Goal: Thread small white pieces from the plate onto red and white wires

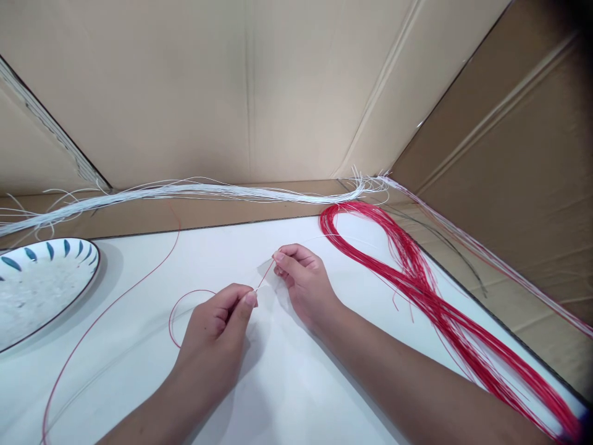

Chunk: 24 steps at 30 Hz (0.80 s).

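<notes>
Between my two hands a short length of thin red cord (pixel 264 275) runs taut on a slant. My left hand (pixel 221 321) pinches its lower end between thumb and forefinger. The upper end sits in the fingertips of my right hand (pixel 301 278), which is closed in a pinch. A loop of red cord curls out behind my left hand, and a long strand (pixel 109 307) arcs across the white tabletop (pixel 152 383) at the left. Just right of my right hand lies a thick looped bundle of red cord (pixel 417 290).
An oval white plate (pixel 88 253) with blue leaf marks, holding small clear pieces, stands at the left. A bundle of white strands (pixel 208 190) stretches along the back. Cardboard walls (pixel 185 86) rise behind and at the right, with pale and pink strands (pixel 491 253) along the right side.
</notes>
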Available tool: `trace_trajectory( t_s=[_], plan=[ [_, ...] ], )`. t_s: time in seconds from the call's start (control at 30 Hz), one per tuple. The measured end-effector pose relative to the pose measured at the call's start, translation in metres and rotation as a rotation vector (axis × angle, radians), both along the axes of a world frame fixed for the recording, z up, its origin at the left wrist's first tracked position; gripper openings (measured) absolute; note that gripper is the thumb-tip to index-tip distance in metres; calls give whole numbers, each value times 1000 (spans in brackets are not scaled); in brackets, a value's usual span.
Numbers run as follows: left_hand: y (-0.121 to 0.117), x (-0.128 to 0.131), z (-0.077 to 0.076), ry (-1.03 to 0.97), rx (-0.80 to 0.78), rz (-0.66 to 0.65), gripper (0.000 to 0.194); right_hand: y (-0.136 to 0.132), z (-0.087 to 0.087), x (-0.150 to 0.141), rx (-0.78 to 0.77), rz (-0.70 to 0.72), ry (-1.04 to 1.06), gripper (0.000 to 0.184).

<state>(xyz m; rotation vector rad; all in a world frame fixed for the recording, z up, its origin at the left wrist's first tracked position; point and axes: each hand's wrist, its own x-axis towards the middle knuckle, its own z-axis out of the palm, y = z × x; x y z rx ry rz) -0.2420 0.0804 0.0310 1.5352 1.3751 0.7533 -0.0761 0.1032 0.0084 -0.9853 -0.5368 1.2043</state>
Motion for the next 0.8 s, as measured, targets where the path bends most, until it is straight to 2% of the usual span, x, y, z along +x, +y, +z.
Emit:
trace_trajectory(
  t_s=[0.13, 0.23, 0.33, 0.43, 0.6, 0.8],
  plan=[
    [7, -5, -3, 40, 24, -2, 37, 6, -4, 7, 17, -45, 32, 26],
    [11, -6, -5, 11, 23, 59, 36, 10, -5, 13, 25, -40, 73, 31],
    [12, -5, -7, -57, -10, 92, 35, 7, -3, 10, 22, 63, 71, 36],
    [12, -4, -8, -100, -40, 59, 34, -1, -1, 4, 33, 212, -8, 42],
    [9, -5, -9, -156, -101, -14, 35, -6, -2, 2, 49, 319, -100, 32],
    [9, -5, -14, -548, -346, -62, 34, -7, -1, 3, 96, 480, -57, 24]
  ],
)
